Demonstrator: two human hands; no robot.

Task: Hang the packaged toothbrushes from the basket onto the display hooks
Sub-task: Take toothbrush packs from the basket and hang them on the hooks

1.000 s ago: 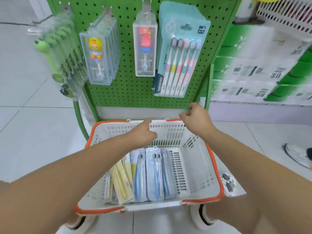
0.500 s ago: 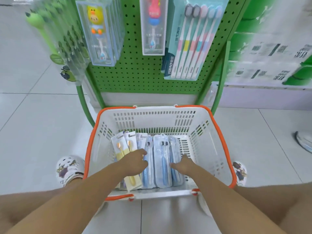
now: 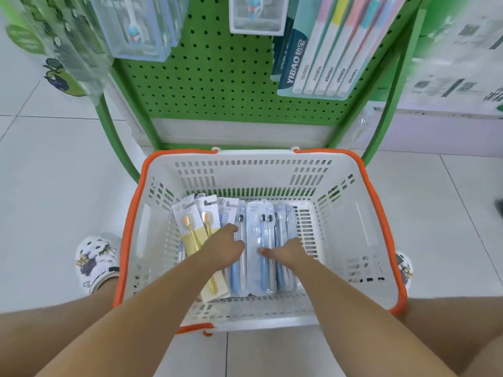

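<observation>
Clear blister packs (image 3: 261, 248) lie flat on the basket (image 3: 362, 213) floor, at 12 o'clock from the person. The left hand (image 3: 223, 247) rests fingers curled on the packs; the right hand (image 3: 285, 251) lies fingers together on the centre pack, neither yet clamped. Packs likely light, stiff, slippery: grip the card edge near the hang hole at 12 o'clock.
</observation>
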